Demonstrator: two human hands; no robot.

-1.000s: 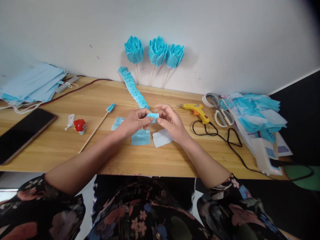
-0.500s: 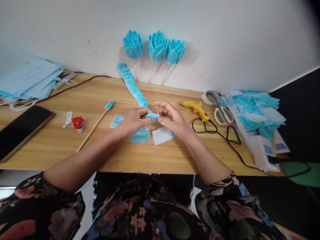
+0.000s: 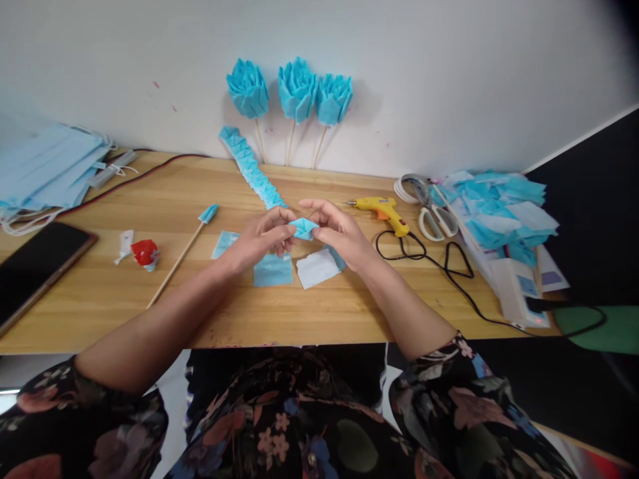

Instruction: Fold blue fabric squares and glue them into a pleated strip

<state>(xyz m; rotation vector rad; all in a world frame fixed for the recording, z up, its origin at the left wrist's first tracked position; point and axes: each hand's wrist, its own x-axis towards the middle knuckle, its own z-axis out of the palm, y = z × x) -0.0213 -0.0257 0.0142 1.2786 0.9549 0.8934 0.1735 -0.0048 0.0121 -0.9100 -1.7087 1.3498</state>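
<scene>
Between both hands is a small folded piece of blue mask fabric, its fold lines showing. My left hand pinches its left end, and my right hand pinches the right end. Below them on the table lie flat blue fabric pieces and a white-faced piece. A row of overlapping folded blue pieces runs from the wall side toward my hands. To the left rests a wooden stick with a small blue folded bud on its tip.
Three blue fabric flowers on sticks lean against the wall. A yellow glue gun, scissors and a blue fabric pile are rightward. Face masks, a phone and a red-wrapped item lie left.
The folded piece has been turned so more of its creased face shows, held in both hands. The whole view has shifted slightly, moving the table things leftward.
</scene>
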